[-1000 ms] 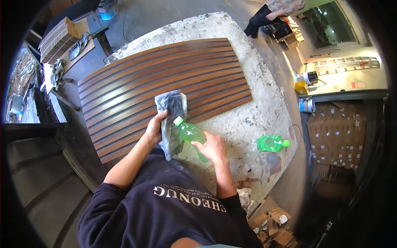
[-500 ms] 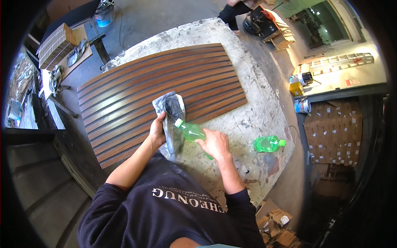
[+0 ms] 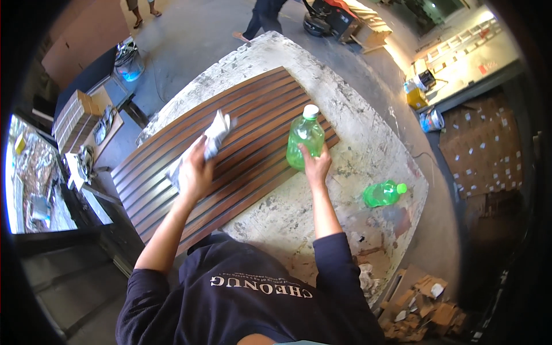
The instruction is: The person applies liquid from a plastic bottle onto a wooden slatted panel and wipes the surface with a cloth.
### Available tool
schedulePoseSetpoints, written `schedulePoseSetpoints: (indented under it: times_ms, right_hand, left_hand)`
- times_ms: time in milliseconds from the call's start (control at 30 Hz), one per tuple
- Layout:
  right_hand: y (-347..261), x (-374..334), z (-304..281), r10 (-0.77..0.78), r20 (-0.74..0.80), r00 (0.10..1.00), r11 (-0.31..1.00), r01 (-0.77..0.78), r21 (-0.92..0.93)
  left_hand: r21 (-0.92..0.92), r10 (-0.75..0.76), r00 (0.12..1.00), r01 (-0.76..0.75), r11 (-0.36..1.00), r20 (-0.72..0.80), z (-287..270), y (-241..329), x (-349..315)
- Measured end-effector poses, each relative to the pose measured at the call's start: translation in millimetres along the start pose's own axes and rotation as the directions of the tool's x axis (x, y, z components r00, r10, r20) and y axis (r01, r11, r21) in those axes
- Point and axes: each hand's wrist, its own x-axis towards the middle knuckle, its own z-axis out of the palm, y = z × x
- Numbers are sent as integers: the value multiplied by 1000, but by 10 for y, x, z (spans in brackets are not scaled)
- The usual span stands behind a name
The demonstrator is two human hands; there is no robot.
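My left hand (image 3: 196,171) grips a crumpled pale grey-white cloth (image 3: 217,133) over a dark brown slatted wood panel (image 3: 253,103); the cloth is slightly blurred, and I cannot tell whether it touches the slats. With fingers wrapped round its lower part, my right hand (image 3: 315,162) holds a clear green plastic bottle (image 3: 305,133) upright, white cap on top, near the panel's right edge. A second green bottle (image 3: 382,194) with a bright green cap lies on its side on the paint-stained white tabletop (image 3: 287,198), right of my right forearm.
Cardboard scraps (image 3: 422,305) are piled on the floor at the lower right. Stacked boxes (image 3: 77,118) stand on a board at the left, with a bucket (image 3: 129,66) beyond. People's legs (image 3: 264,22) show past the table's far edge, near a black and orange machine (image 3: 333,17).
My right hand has lifted the bottle away from the cloth, up and to the right, and turned it from tilted to upright. My left hand has carried the cloth leftward over the panel.
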Motion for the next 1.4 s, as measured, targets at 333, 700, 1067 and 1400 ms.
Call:
schedulePoseSetpoints:
  times_ms: [333,700,1067,1400]
  right_hand:
    - [1070,5,253,-164,-256,953,986,158,-44]
    - [973,35,317,-147,-296,944,989,129,-79]
    - [1006,5,224,-139,-265,954,962,67,-264]
    - [1022,7,258,-190,-305,933,966,121,-230]
  left_hand:
    - [178,278,675,-524,833,684,1013,-149,176]
    - [248,203,777,-418,874,595,1271,-19,249]
    - [105,346,770,-468,877,536,1209,-67,138]
    - [249,92,802,-289,924,590,1160,78,-3]
